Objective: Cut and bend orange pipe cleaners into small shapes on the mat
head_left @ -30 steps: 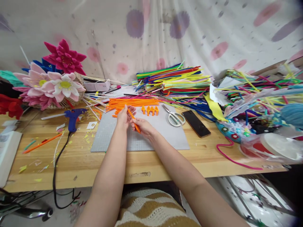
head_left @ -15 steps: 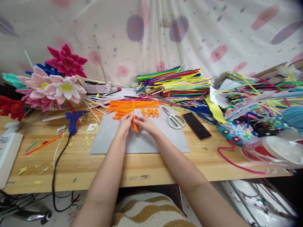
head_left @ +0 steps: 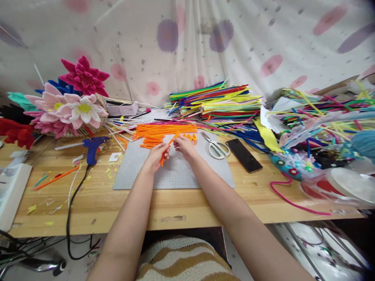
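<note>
A small bunch of orange pipe cleaners (head_left: 173,139) slants up and to the right over the grey cutting mat (head_left: 134,171). My left hand (head_left: 158,155) is closed round its lower part, with short ends poking out below the fingers. Close beside the upper part, my right hand (head_left: 184,146) has its fingers curled in a pinch; what lies between the fingertips is too small to make out. Behind my hands is a pile of orange pipe cleaners (head_left: 149,132). Several small bent orange pieces (head_left: 192,138) lie just past my right hand, partly covered by it.
Scissors (head_left: 218,148) and a phone (head_left: 244,155) lie to the right. At left are a blue glue gun (head_left: 91,150) with its cord and fuzzy flowers (head_left: 83,109). Coloured pipe cleaners (head_left: 216,101) are heaped along the back; a plastic-wrapped tub (head_left: 348,185) stands far right.
The orange bunch has tilted from nearly upright to leaning right. My right hand has moved slightly up and right, away from my left hand, which keeps its hold.
</note>
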A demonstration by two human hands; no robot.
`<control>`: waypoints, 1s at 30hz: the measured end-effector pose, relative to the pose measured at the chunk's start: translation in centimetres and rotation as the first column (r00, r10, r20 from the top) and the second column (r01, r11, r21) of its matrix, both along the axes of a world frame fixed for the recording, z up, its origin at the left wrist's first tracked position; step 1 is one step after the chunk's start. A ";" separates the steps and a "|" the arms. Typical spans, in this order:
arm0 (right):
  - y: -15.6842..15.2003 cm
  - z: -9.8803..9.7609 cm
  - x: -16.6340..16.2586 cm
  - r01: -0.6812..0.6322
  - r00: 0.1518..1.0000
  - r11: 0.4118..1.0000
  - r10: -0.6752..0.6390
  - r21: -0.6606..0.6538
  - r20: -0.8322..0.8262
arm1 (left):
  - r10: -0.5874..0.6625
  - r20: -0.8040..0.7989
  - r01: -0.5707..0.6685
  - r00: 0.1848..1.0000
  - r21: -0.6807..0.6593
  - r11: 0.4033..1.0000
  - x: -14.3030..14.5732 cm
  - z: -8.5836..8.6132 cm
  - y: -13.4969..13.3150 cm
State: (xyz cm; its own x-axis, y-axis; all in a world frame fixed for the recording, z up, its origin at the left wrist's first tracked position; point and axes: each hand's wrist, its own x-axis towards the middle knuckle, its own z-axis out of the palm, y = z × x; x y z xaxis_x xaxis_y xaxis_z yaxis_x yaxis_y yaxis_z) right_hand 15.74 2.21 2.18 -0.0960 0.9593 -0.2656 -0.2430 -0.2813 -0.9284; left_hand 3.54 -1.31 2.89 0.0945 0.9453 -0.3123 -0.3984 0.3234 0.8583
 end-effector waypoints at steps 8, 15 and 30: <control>-1.7 0.3 0.0 -0.034 0.970 0.998 0.045 0.048 -0.239 | 0.031 0.179 0.001 0.983 -0.177 0.984 0.4 1.0 0.2; -1.1 0.1 1.5 -0.232 0.961 0.902 0.156 0.364 0.227 | -0.111 0.512 0.283 0.852 -0.271 0.920 -0.8 1.0 -0.3; 0.6 3.2 3.9 -0.627 0.735 0.666 0.331 0.405 0.592 | -0.105 0.691 0.338 0.715 -0.210 0.918 0.6 1.0 -0.9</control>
State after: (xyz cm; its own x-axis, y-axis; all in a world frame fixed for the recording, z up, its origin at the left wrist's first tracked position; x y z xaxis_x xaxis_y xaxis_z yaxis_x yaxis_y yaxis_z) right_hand 19.59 2.85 5.39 -0.6027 0.7843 0.1470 0.2387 0.3530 -0.9047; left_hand 4.19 -2.21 3.92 0.5778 0.7379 -0.3489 -0.7012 0.6675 0.2505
